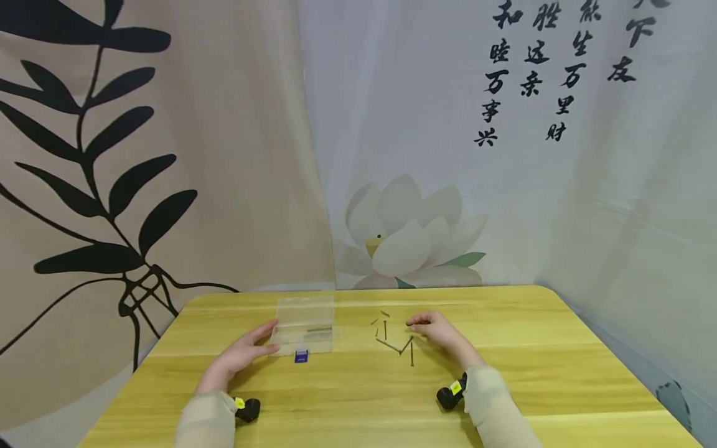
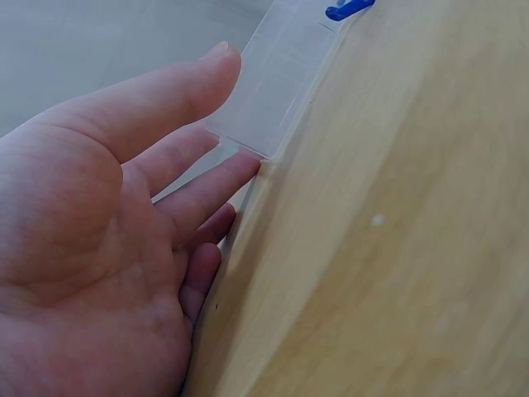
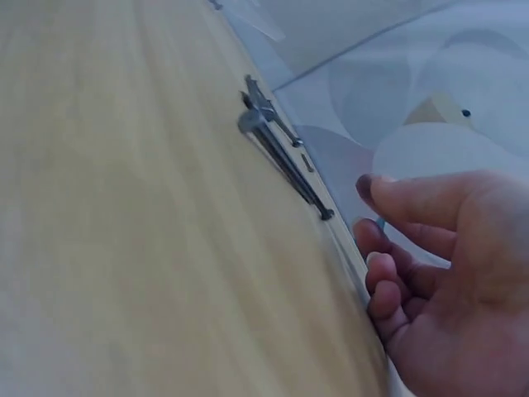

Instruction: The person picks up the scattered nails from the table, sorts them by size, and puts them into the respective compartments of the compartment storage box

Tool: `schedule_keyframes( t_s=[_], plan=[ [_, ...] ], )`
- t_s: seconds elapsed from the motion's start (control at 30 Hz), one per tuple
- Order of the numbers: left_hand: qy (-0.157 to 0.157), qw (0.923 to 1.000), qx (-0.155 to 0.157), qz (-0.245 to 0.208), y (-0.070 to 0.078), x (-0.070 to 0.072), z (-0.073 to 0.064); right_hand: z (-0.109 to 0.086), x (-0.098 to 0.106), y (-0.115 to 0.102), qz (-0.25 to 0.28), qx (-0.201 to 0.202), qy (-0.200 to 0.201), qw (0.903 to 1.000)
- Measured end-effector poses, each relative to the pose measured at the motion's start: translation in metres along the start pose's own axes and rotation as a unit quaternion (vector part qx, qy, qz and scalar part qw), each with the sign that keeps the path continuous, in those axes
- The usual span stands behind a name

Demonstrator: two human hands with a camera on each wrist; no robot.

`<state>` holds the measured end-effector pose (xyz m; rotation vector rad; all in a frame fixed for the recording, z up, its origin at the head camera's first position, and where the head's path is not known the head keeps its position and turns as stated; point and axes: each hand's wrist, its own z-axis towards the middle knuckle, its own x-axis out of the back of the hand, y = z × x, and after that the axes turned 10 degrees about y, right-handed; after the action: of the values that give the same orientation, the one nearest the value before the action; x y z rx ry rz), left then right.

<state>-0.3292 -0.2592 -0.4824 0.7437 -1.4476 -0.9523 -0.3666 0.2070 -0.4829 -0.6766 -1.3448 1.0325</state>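
Observation:
A clear plastic box (image 1: 305,311) stands on the table with its lid raised at the back. A few thin dark pieces lie inside, too small to identify. At its front is a blue clasp-like piece (image 2: 349,10). My left hand (image 1: 246,354) touches the box's left end with extended fingers, the thumb apart from them. My right hand (image 1: 442,333) hovers just right of several loose nails (image 1: 411,353); its fingers are loosely bent, and thumb and forefinger are apart with nothing visible between them. In the right wrist view, overlapping nails (image 3: 285,161) lie beyond the fingertips.
The wooden table (image 1: 336,404) has its back edge close to a printed cloth backdrop (image 1: 252,155). Smaller nails (image 1: 384,313) lie at the back of the scatter, between the box and my right hand. Each wrist wears a black camera (image 1: 448,398).

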Motion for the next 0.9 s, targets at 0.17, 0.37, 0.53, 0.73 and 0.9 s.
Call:
schedule_keyframes(
  t_s=[0.17,0.37,0.53,0.73,0.9],
  plan=[
    [-0.002,1.0000,-0.005,0.005,-0.0014,-0.0003,-0.0020,-0.0035,0.0041,0.0004,0.002,-0.012,0.002,0.9999],
    [-0.003,1.0000,-0.006,-0.002,-0.0001,0.0005,-0.0038,0.0001,0.0063,0.0071,-0.012,-0.001,-0.005,0.9999],
    [-0.006,1.0000,-0.002,-0.006,0.0023,-0.0008,-0.0056,0.0007,0.0069,0.0086,-0.026,0.016,-0.020,0.9993],
    [-0.007,0.9999,0.006,-0.006,0.0031,-0.0023,-0.0033,0.0008,0.0070,0.0087,-0.055,0.033,-0.025,0.9976],
    [-0.007,0.9999,0.009,-0.004,0.0020,-0.0028,0.0006,0.0008,0.0072,0.0076,-0.067,0.038,-0.016,0.9969]
  ],
)
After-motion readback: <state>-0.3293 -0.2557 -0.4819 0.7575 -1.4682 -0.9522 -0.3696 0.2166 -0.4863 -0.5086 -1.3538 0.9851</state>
